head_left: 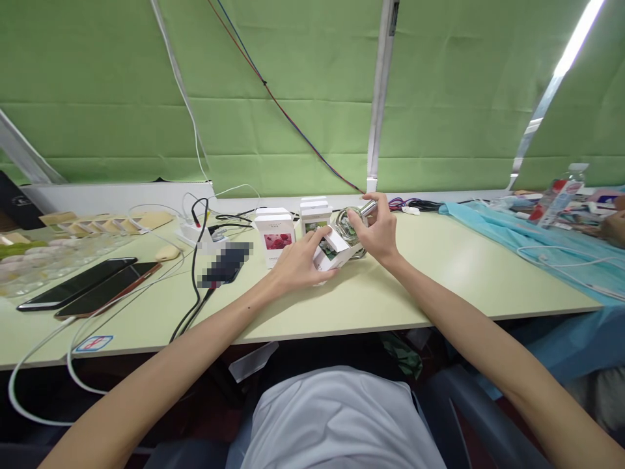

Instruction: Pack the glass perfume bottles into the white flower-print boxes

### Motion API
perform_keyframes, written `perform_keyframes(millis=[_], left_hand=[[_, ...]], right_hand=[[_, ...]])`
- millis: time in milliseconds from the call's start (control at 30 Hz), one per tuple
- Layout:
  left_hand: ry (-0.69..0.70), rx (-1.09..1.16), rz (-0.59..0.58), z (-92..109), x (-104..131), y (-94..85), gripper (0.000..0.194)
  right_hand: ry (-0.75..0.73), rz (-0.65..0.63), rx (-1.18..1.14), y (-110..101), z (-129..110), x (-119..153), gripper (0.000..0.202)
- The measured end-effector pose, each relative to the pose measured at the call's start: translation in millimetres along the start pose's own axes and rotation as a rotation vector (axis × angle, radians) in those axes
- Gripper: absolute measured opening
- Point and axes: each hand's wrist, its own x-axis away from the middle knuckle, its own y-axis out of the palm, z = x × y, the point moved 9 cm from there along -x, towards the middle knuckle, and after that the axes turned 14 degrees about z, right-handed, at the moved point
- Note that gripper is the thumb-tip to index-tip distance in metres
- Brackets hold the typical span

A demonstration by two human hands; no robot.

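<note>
white carton (pixel 344 256) tilts in the grip of the left hand (pixel 301 260), near upright boxes (pixel 274 225), as the right hand (pixel 379 234) clasps what appears a silver cylinder (pixel 368 208); a sideways nudge could topple the boxes.

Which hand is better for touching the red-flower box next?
Probably the left hand: it's close beside the red-flower box, though it holds another white box. The right hand is farther away, holding a silver thing.
</note>
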Motion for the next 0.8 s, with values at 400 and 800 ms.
perform_keyframes(millis=[400, 800], left_hand=[[-0.024, -0.021, 0.041, -2.2, -1.4, -3.4, 0.084], [-0.040, -0.009, 0.030, -2.3, -1.3, -2.8, 0.084]], right_hand=[[-0.003, 0.024, -0.005, -2.2, -0.7, -0.4, 0.035], [-0.036, 0.002, -0.002, -0.5, -3.1, 0.5, 0.033]])
